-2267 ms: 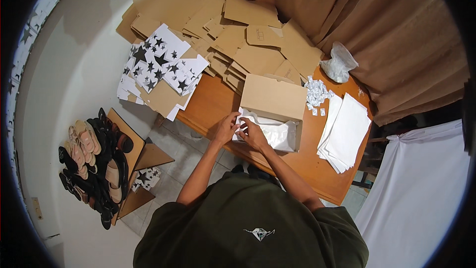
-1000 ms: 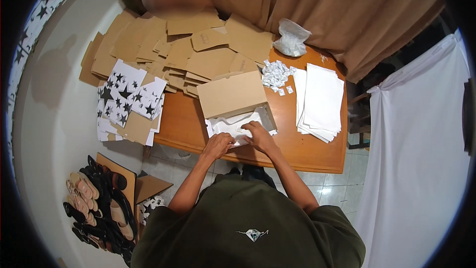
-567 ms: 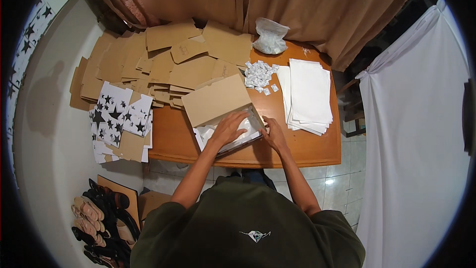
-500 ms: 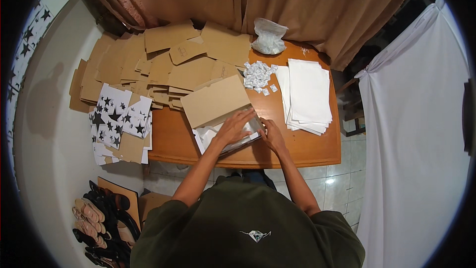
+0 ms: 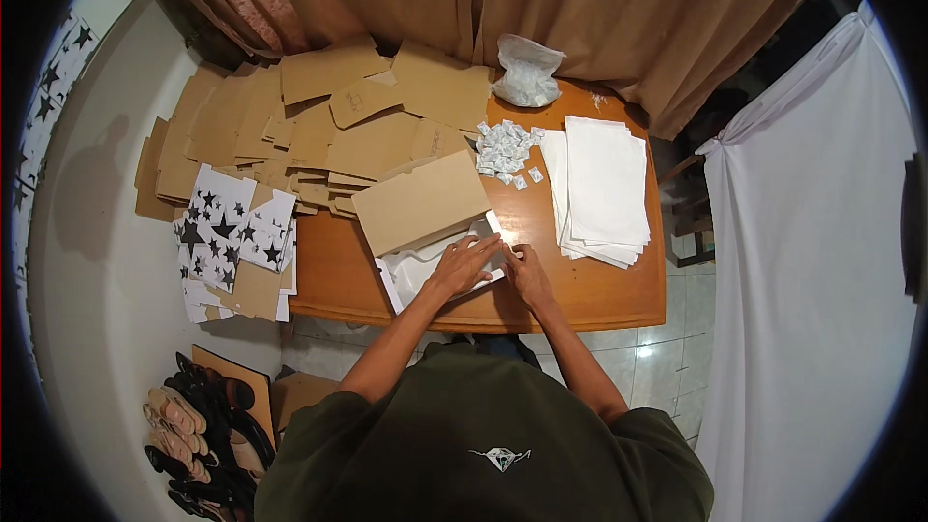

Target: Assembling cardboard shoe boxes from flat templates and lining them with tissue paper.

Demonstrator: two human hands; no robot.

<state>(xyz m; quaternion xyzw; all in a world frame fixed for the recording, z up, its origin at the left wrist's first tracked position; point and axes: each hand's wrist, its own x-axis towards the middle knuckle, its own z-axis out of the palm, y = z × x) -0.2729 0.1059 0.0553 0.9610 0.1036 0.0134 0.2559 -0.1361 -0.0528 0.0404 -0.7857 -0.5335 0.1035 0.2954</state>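
Observation:
A cardboard box (image 5: 404, 280), white inside with its brown lid (image 5: 423, 198) raised toward the far side, stands at the table's near edge. My left hand (image 5: 466, 266) reaches over the box's inside, fingers stretched toward its right wall. At that same right wall my right hand (image 5: 527, 275) has its fingers bent and pinched on the edge. Both hands' fingertips nearly meet there, so part of the wall is hidden. White paper or lining seems to lie in the box, partly covered by my left hand.
Flattened brown cardboard (image 5: 372, 145) is heaped at the back left, with star-printed sheets (image 5: 220, 227) beside it. Small white packets (image 5: 505, 147), a plastic bag (image 5: 527, 72) and stacked white sheets (image 5: 607, 184) lie right. Shoes (image 5: 179, 420) sit low left.
My left hand has shifted slightly down, its fingertips now beside my right hand's. The box's right wall shows white at its top where brown showed before. More of the white inside is visible.

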